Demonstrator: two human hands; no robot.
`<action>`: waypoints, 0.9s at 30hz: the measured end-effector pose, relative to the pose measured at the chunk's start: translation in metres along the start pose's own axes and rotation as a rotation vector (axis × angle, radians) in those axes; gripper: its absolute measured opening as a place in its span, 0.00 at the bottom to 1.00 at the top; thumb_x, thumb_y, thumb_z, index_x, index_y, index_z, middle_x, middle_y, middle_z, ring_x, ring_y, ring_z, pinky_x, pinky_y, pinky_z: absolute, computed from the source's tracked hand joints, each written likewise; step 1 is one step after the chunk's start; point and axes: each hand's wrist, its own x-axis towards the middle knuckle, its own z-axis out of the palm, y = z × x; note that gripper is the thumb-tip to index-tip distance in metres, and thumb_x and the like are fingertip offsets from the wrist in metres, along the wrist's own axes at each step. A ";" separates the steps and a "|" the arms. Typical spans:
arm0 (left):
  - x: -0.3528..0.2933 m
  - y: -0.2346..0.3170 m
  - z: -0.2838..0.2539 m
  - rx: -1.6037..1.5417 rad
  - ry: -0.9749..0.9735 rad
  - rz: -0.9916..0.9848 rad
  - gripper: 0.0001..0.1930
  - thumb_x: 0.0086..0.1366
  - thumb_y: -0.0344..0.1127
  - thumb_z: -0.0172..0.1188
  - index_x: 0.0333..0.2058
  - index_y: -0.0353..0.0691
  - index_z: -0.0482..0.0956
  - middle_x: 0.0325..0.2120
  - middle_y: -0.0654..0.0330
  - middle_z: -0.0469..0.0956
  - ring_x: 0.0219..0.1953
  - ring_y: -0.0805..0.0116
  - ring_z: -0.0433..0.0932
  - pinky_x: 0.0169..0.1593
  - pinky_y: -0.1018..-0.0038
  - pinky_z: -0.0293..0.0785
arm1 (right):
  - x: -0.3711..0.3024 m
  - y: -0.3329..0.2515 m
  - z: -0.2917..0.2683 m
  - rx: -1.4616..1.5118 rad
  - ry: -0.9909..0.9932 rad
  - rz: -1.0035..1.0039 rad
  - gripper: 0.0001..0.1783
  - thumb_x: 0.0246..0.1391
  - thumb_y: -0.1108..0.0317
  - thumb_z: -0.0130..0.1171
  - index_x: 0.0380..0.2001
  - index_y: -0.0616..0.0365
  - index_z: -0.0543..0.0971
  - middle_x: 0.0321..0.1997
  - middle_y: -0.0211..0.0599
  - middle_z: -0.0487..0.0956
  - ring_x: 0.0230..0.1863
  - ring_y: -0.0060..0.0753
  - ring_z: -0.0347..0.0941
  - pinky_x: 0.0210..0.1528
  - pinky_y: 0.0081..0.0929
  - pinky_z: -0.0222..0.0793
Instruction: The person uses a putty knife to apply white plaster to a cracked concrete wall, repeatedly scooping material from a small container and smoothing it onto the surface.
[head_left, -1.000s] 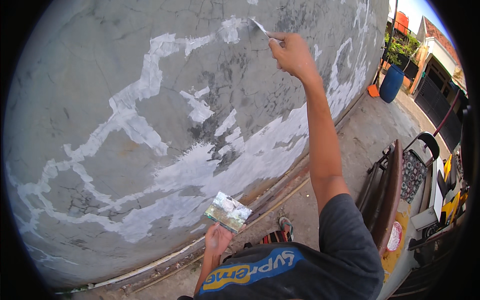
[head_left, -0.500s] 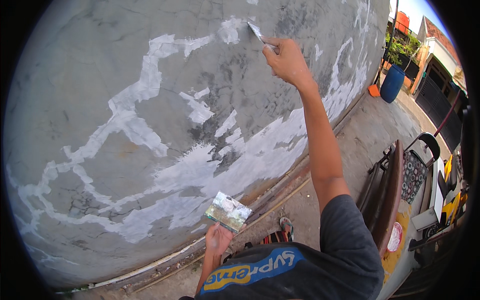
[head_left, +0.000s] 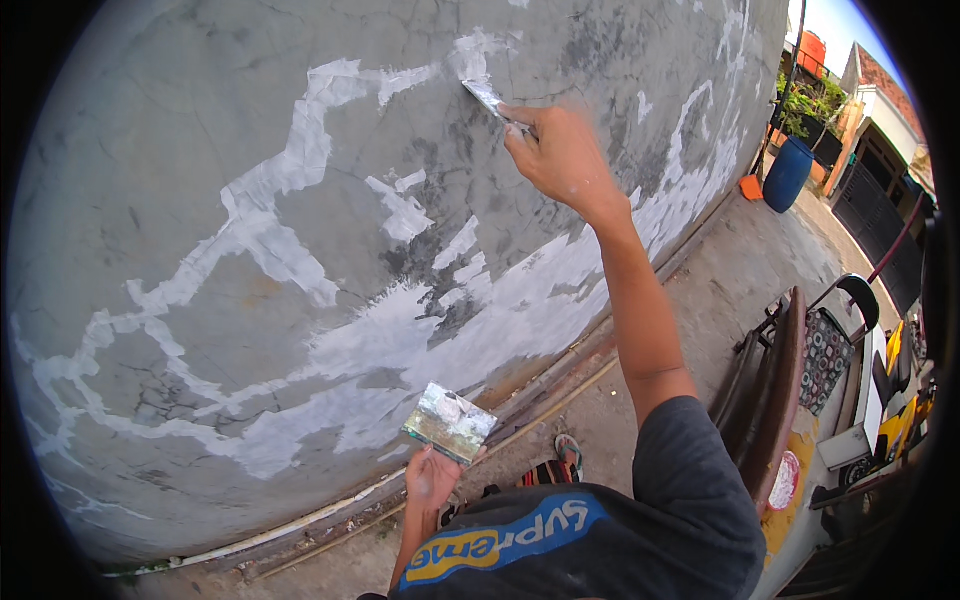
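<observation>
My right hand [head_left: 562,160], arm stretched up and forward, is closed round a putty knife [head_left: 484,96]. Its blade lies at the lower edge of a white filler patch on the grey cracked wall [head_left: 400,150]. Low in front of my body, my left hand [head_left: 433,480] grips the lower edge of a flat rectangular board [head_left: 450,424] smeared with white filler. A small white lump sits on the board's upper face. Bands and broad streaks of white filler [head_left: 285,258] run over the wall.
A pipe [head_left: 330,515] runs along the wall's foot. To my right are a dark brown bench [head_left: 785,395], a patterned cushioned chair [head_left: 826,355] and a tub of white stuff [head_left: 785,484]. A blue barrel [head_left: 789,175] stands farther off, beside an orange object [head_left: 750,187].
My right hand has moved down and a little left with the putty knife, and white filler now shows where the blade was. My left hand keeps the board nearly in place.
</observation>
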 end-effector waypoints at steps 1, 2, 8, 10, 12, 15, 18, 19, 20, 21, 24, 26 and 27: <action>-0.001 0.000 -0.001 0.003 0.007 0.010 0.41 0.59 0.47 0.58 0.66 0.38 0.53 0.66 0.50 0.58 0.67 0.46 0.58 0.65 0.37 0.53 | -0.009 -0.001 0.002 0.007 -0.070 0.014 0.21 0.58 0.66 0.54 0.54 0.62 0.77 0.13 0.32 0.59 0.17 0.23 0.54 0.22 0.28 0.57; -0.001 -0.001 -0.001 0.000 0.006 0.003 0.40 0.59 0.47 0.58 0.66 0.38 0.53 0.66 0.50 0.58 0.67 0.46 0.58 0.65 0.37 0.53 | -0.019 0.004 0.004 0.088 0.005 0.030 0.21 0.59 0.67 0.53 0.55 0.61 0.77 0.13 0.32 0.61 0.17 0.21 0.55 0.22 0.27 0.57; -0.002 -0.001 -0.001 -0.007 -0.007 -0.017 0.37 0.60 0.45 0.56 0.65 0.38 0.55 0.64 0.51 0.62 0.65 0.47 0.62 0.64 0.38 0.56 | -0.029 0.057 0.051 0.366 0.342 0.176 0.22 0.63 0.71 0.50 0.61 0.55 0.72 0.18 0.27 0.70 0.19 0.15 0.62 0.22 0.22 0.60; -0.002 0.003 0.004 -0.049 -0.033 -0.032 0.33 0.62 0.42 0.55 0.64 0.40 0.58 0.62 0.53 0.65 0.62 0.50 0.66 0.64 0.41 0.57 | -0.022 0.058 0.069 0.410 0.406 0.215 0.23 0.64 0.71 0.49 0.62 0.56 0.71 0.19 0.26 0.71 0.19 0.14 0.64 0.23 0.20 0.62; -0.002 0.002 -0.004 -0.046 -0.043 -0.025 0.33 0.62 0.42 0.55 0.64 0.39 0.58 0.62 0.53 0.65 0.61 0.50 0.67 0.64 0.42 0.59 | -0.013 0.049 0.081 0.440 0.437 0.220 0.24 0.64 0.71 0.49 0.63 0.57 0.69 0.19 0.27 0.71 0.19 0.14 0.63 0.23 0.20 0.62; -0.004 0.003 0.004 -0.038 -0.031 0.006 0.32 0.62 0.42 0.54 0.63 0.39 0.58 0.62 0.54 0.65 0.61 0.50 0.67 0.63 0.42 0.59 | 0.001 0.031 0.095 0.478 0.553 0.202 0.26 0.63 0.72 0.48 0.64 0.57 0.67 0.22 0.28 0.73 0.19 0.15 0.63 0.23 0.20 0.62; -0.006 0.007 0.003 -0.017 -0.008 0.028 0.32 0.62 0.43 0.54 0.63 0.39 0.59 0.62 0.54 0.65 0.61 0.50 0.67 0.64 0.42 0.59 | 0.012 0.014 0.104 0.547 0.665 0.167 0.28 0.63 0.73 0.46 0.66 0.56 0.65 0.25 0.29 0.73 0.19 0.15 0.63 0.22 0.20 0.62; -0.007 0.008 0.000 -0.008 0.000 0.032 0.32 0.62 0.43 0.54 0.63 0.39 0.59 0.62 0.54 0.65 0.61 0.50 0.67 0.64 0.41 0.58 | 0.015 0.010 0.106 0.576 0.697 0.156 0.28 0.62 0.73 0.45 0.67 0.55 0.64 0.26 0.29 0.73 0.19 0.16 0.63 0.22 0.20 0.62; -0.008 0.010 -0.004 -0.004 0.000 0.037 0.32 0.62 0.43 0.54 0.64 0.39 0.58 0.63 0.54 0.65 0.62 0.50 0.66 0.64 0.41 0.57 | 0.016 0.003 0.107 0.631 0.666 0.201 0.28 0.63 0.72 0.45 0.67 0.56 0.63 0.26 0.29 0.73 0.19 0.16 0.63 0.22 0.20 0.62; -0.010 0.012 -0.008 0.000 0.000 0.041 0.33 0.62 0.43 0.54 0.64 0.38 0.58 0.63 0.53 0.64 0.62 0.50 0.66 0.64 0.41 0.57 | 0.018 -0.005 0.106 0.685 0.634 0.246 0.28 0.63 0.72 0.44 0.67 0.57 0.63 0.27 0.29 0.73 0.19 0.16 0.63 0.21 0.20 0.62; -0.013 0.018 -0.005 -0.005 -0.006 0.073 0.34 0.63 0.43 0.53 0.65 0.37 0.57 0.64 0.52 0.63 0.64 0.49 0.63 0.65 0.39 0.54 | 0.026 -0.010 0.107 0.748 0.616 0.270 0.28 0.64 0.71 0.43 0.67 0.60 0.60 0.25 0.29 0.71 0.19 0.17 0.65 0.20 0.20 0.63; -0.014 0.022 -0.003 -0.013 -0.006 0.088 0.34 0.63 0.44 0.53 0.65 0.37 0.57 0.64 0.52 0.62 0.66 0.48 0.61 0.66 0.39 0.52 | 0.029 -0.011 0.109 0.738 0.612 0.282 0.28 0.64 0.70 0.42 0.67 0.63 0.59 0.24 0.28 0.70 0.18 0.17 0.65 0.19 0.21 0.63; -0.015 0.024 -0.005 -0.015 -0.002 0.089 0.34 0.63 0.44 0.53 0.65 0.36 0.56 0.65 0.51 0.62 0.66 0.48 0.60 0.66 0.38 0.51 | 0.029 -0.012 0.110 0.724 0.600 0.304 0.29 0.64 0.70 0.42 0.67 0.64 0.59 0.23 0.29 0.70 0.18 0.17 0.66 0.18 0.21 0.63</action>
